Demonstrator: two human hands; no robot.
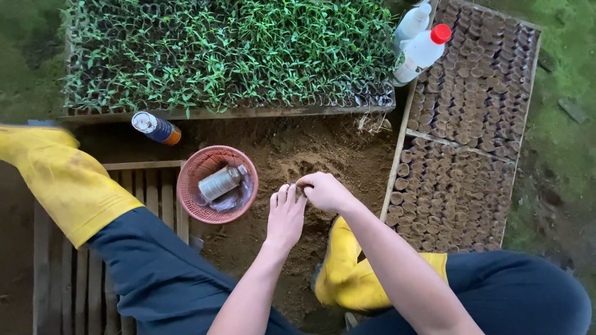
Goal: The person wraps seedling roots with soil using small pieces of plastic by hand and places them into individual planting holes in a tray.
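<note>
Left hand flat, fingers together, tips touching right hand; right fingers curled, apparently pinching something too small to make out, above loose brown soil. Best handled gently, close to the mound. Pink mesh basket with metal can; leafy seedlings; tray of cylindrical soil pots.

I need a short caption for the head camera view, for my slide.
Two hands, left hand and right hand, meet over loose soil beside seedling trays.
</note>
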